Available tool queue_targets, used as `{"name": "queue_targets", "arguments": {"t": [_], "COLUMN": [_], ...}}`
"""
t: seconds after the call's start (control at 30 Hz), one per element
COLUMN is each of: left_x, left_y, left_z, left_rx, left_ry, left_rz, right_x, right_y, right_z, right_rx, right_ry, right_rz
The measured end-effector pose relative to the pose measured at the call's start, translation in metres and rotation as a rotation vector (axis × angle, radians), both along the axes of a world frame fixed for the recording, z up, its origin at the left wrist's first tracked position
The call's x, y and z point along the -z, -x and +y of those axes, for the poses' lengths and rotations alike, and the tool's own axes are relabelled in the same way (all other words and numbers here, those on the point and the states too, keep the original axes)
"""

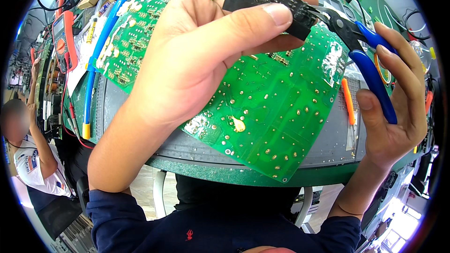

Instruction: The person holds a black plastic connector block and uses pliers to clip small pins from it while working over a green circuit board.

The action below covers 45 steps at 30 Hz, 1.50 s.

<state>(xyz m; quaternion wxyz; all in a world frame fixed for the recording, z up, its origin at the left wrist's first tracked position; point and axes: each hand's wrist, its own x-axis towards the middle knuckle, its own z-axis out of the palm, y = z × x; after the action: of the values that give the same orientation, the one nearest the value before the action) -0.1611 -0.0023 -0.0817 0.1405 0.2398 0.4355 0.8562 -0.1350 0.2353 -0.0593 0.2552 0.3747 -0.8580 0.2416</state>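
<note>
Raised over the bench, my left hand (187, 61) grips a black rectangular connector block (269, 2), thumb across its near side and fingers behind it. Small metal contacts show along the block's upper face. In my right hand (398, 98) is a pair of side cutters (354, 35) with blue handles, the thumb on one handle and fingers around the other. The cutters' jaw tips meet the right end of the block; whether they bite on anything is too small to tell. Beneath both hands lies a large green circuit board (262, 117), solder side up, with white and yellowish blobs.
A grey mat (187, 152) lies under the board on the green table. To the left are a blue tube-like tool (90, 84) and a red multimeter (63, 42) with leads. An orange-handled tool (348, 100) rests at right. Another person (33, 145) sits at far left.
</note>
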Motion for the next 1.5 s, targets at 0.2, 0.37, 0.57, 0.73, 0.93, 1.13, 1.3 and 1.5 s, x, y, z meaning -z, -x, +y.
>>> {"name": "queue_targets", "arguments": {"t": [0.2,0.37,0.57,0.73,0.93,1.13,1.3,1.5], "left_x": [0.001,0.001,0.001,0.004,0.008,0.007,0.008,0.002], "left_y": [-0.001,0.000,-0.002,0.002,-0.001,0.005,0.003,-0.002], "left_z": [0.001,0.003,0.004,0.006,0.007,0.003,0.002,0.012], "left_rx": [0.004,0.009,0.008,0.017,-0.073,0.071,0.061,-0.221], "left_ry": [-0.023,-0.041,-0.061,-0.084,-0.028,-0.100,-0.118,0.127], "left_rz": [-0.008,-0.016,-0.025,-0.034,-0.004,-0.094,-0.086,-0.042], "right_x": [0.001,0.001,-0.001,-0.002,-0.001,0.000,-0.002,0.001], "right_y": [-0.001,-0.001,-0.001,-0.001,-0.001,0.001,0.000,0.003], "right_z": [-0.002,-0.002,-0.004,-0.005,-0.007,-0.006,-0.007,-0.007], "right_rx": [0.007,0.013,0.018,0.023,0.016,-0.009,-0.013,-0.010], "right_ry": [0.019,0.021,-0.009,-0.059,-0.048,-0.038,-0.050,-0.044], "right_rz": [-0.007,-0.016,0.016,0.055,0.072,0.062,0.062,0.042]}}
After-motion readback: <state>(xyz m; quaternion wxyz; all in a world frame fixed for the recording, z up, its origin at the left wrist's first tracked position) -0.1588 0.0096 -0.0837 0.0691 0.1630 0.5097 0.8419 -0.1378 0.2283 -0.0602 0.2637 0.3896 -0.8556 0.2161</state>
